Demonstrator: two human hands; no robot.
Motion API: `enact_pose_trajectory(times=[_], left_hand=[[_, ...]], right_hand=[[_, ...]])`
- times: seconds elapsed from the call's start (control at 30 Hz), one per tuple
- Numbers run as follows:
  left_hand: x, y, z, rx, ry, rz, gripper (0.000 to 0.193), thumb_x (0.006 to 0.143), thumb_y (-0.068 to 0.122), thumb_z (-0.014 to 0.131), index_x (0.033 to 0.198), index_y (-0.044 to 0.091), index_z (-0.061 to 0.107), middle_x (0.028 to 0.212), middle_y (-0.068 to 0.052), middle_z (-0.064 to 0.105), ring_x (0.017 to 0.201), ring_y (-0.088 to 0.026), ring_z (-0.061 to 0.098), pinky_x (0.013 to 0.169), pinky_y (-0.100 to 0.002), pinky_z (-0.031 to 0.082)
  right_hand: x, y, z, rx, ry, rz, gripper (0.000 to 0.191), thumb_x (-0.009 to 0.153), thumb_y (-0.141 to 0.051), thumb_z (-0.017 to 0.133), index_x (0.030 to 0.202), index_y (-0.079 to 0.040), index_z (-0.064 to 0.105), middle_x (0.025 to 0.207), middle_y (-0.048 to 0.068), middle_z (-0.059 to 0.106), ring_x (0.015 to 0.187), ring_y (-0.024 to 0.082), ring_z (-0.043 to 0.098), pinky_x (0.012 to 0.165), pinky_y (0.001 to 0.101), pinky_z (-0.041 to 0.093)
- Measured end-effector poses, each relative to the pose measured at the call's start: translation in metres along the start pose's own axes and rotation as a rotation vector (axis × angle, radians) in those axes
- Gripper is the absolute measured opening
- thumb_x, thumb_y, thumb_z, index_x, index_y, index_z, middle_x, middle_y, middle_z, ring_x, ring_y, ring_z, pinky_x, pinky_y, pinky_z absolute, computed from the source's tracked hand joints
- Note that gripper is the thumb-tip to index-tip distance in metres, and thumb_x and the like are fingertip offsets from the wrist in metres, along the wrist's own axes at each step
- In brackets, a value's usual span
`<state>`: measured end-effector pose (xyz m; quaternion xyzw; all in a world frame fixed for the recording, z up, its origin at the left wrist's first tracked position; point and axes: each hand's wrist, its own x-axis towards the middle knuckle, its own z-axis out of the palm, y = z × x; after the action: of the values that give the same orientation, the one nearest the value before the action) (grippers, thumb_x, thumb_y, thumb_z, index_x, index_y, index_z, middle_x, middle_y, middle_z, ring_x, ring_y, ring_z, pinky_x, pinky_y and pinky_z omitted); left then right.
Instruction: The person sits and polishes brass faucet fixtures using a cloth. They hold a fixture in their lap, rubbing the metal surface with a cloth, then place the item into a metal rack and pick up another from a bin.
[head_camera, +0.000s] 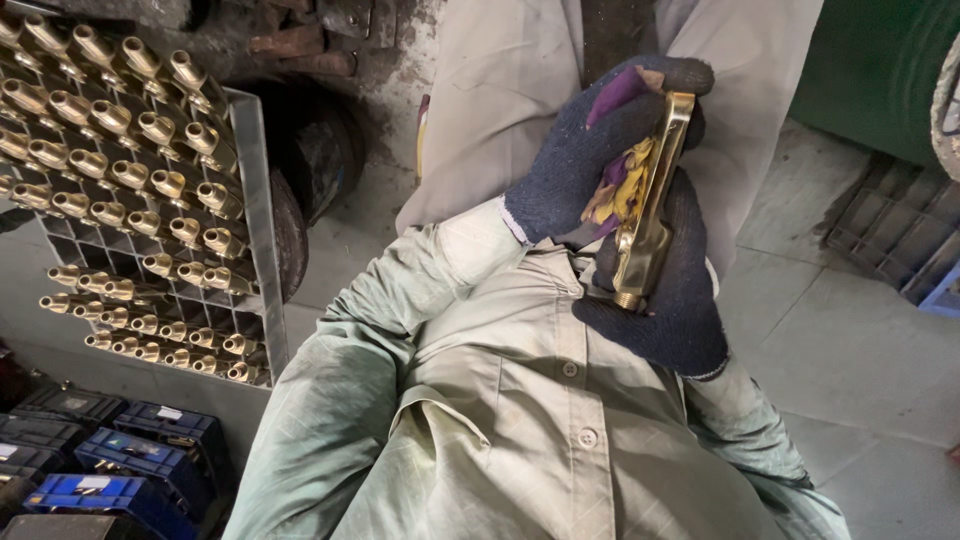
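Note:
Both my hands wear dark knitted gloves and meet in front of my chest. A shiny brass fitting (650, 210), long and flat with a threaded end pointing down, stands between them. My left hand (580, 165) wraps its upper part and presses a yellow and purple rag (622, 185) against the metal. My right hand (665, 300) grips the fitting's lower part from below. My pale green shirt sleeves run up to both gloves.
A grey metal grid rack (250, 200) at the left holds several rows of brass fittings (120, 150). Blue plastic crates (140, 465) lie at the bottom left. A dark grey crate (900, 240) and a green container (880, 60) stand on the concrete floor at the right.

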<state>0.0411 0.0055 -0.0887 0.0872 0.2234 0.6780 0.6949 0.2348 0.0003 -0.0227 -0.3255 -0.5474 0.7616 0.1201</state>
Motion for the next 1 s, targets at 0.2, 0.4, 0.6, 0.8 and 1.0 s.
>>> enact_pose_trajectory(times=[0.2,0.4,0.6,0.8,1.0], left_hand=[[0.001,-0.002,-0.003,-0.025,-0.007,-0.003,0.028,0.115,0.016,0.057,0.139,0.001,0.054,0.109,-0.011,0.065,0.088,-0.011,0.066,0.077,-0.024,0.054],[0.003,-0.001,-0.001,-0.031,0.021,-0.025,0.03,0.114,0.016,0.056,0.14,0.001,0.053,0.111,-0.012,0.065,0.092,-0.011,0.066,0.081,-0.025,0.054],[0.001,0.004,0.002,0.021,0.03,-0.008,0.032,0.114,0.02,0.057,0.14,0.002,0.055,0.11,-0.01,0.066,0.091,-0.01,0.065,0.08,-0.024,0.054],[0.023,-0.016,-0.019,-0.042,0.166,-0.004,0.035,0.111,0.023,0.059,0.139,0.002,0.056,0.114,-0.01,0.067,0.097,-0.014,0.066,0.083,-0.03,0.056],[0.1,-0.048,-0.084,0.074,0.493,0.007,0.038,0.099,0.032,0.064,0.129,0.011,0.058,0.106,-0.003,0.069,0.09,-0.011,0.068,0.079,-0.029,0.056]], right_hand=[[0.004,-0.008,0.002,-0.078,0.019,-0.027,0.126,0.075,0.001,0.089,0.169,-0.017,0.007,0.12,0.004,0.055,0.099,0.013,0.057,0.083,0.032,0.056],[0.005,-0.008,0.003,-0.051,0.019,-0.018,0.127,0.076,0.0,0.088,0.17,-0.016,0.004,0.118,0.004,0.056,0.098,0.012,0.058,0.083,0.0319,0.056],[0.013,-0.018,0.004,-0.318,0.044,-0.125,0.127,0.069,0.0,0.09,0.165,-0.011,0.006,0.126,0.012,0.052,0.107,0.018,0.057,0.092,0.0364,0.054],[0.029,-0.031,0.007,-0.304,0.168,0.028,0.119,0.073,-0.002,0.087,0.166,-0.008,0.013,0.12,0.012,0.057,0.103,0.02,0.06,0.087,0.0363,0.056],[0.11,-0.022,-0.027,-0.258,0.206,-0.052,0.081,0.084,-0.002,0.084,0.153,-0.005,0.04,0.117,0.011,0.061,0.104,0.021,0.064,0.083,0.0359,0.057]])
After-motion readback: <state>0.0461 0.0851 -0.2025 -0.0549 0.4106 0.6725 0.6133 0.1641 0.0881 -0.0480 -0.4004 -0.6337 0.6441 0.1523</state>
